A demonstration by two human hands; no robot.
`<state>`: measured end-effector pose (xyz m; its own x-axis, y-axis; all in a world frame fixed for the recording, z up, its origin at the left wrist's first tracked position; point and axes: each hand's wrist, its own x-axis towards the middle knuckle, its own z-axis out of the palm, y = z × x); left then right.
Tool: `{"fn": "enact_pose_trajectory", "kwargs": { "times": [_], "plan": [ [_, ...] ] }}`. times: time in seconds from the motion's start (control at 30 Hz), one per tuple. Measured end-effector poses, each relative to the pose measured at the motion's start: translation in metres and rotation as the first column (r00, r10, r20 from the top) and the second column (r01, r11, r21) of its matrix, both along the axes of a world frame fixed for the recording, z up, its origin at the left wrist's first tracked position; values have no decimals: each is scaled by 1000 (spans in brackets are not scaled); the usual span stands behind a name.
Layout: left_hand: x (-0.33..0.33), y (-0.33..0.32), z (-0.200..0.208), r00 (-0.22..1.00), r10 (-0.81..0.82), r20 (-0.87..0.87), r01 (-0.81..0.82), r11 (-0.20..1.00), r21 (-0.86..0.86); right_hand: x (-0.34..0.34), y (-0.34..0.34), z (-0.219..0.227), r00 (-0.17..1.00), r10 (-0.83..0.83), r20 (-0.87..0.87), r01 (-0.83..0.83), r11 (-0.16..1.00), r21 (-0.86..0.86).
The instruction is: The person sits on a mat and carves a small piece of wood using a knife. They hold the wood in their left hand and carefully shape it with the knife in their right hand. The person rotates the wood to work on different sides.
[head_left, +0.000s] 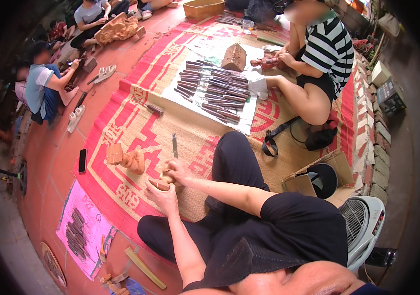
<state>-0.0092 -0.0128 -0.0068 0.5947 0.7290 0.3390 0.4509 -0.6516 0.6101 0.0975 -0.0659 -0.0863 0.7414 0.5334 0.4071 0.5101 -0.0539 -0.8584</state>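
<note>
My left hand [163, 197] is closed around a small brown wooden piece [158, 185] in front of my crossed legs. Against the far side of that piece, my right hand [179, 172] is closed on a pale, rounded thing [166, 177], whose kind the fingers partly hide. A slim flat metal tool [174, 145] lies on the mat just beyond my right hand. To the left of my hands rests a light wood carving [133, 161] with a blocky end [115, 154].
Many dark-handled carving tools [215, 88] and a wood block [234, 57] lie on a white sheet. A co-worker [325, 54] sits beyond, at right. A phone [82, 161], a pink sheet [86, 196] with more tools, a cardboard box [338, 167] and a fan [362, 221] surround me.
</note>
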Motion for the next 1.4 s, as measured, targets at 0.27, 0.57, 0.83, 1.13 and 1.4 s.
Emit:
{"fn": "enact_pose_trajectory", "kwargs": {
  "times": [0.27,0.57,0.83,1.13,1.4],
  "plan": [
    [0,-7,-2,999,-14,32,16,998,-58,155,-23,15,910,-322,-261,302,946,-117],
    [-1,1,-2,998,-41,38,41,999,-9,363,-78,422,907,-422,-7,416,897,-148],
    [1,7,-10,999,-32,17,30,993,116,315,-177,303,835,-550,12,546,832,94],
    [12,0,-5,999,-38,6,38,996,79,320,-351,80,807,-432,-403,550,799,243],
    [6,1,1,999,-41,29,39,997,71,267,-313,75,650,-628,-428,702,712,22]
  ]
}}
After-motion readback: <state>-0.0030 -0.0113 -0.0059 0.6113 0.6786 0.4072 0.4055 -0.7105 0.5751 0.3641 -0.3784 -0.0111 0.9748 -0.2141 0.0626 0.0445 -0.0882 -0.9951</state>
